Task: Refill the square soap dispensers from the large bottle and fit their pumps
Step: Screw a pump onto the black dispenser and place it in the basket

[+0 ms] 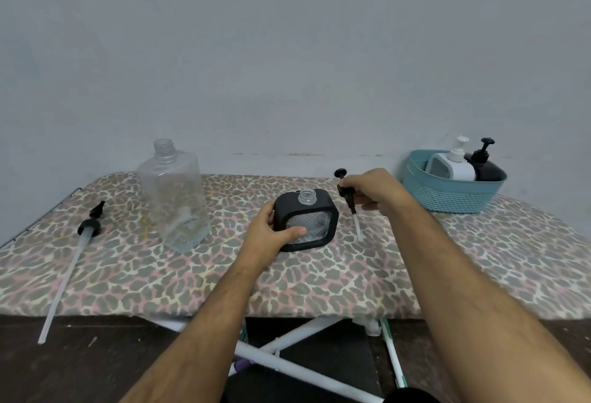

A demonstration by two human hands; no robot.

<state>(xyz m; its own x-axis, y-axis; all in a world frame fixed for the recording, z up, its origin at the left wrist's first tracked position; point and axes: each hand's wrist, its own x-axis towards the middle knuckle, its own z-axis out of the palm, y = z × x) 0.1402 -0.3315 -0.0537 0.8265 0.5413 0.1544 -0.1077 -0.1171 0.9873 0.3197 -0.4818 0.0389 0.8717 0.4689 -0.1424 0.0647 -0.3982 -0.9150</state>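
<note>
Underneath both hands runs the leopard-print bench (319, 281). Left of the left hand stands the large clear bottle (174, 198), uncapped. Beyond the right hand sits a teal basket (447, 193) holding two pump bottles. The square black dispenser (315, 222) stands between the hands, neck open; the left hand (271, 236) grips its left side, thumb across the clear front. The right hand (374, 190) pinches a black pump (347, 196), tube pointing down, just right of the dispenser. Far left of the left hand lies a long-tubed pump (84, 233).

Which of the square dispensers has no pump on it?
The black-framed square dispenser held by the left hand: its neck is open. The white dispenser and black dispenser in the basket carry pumps.
</note>
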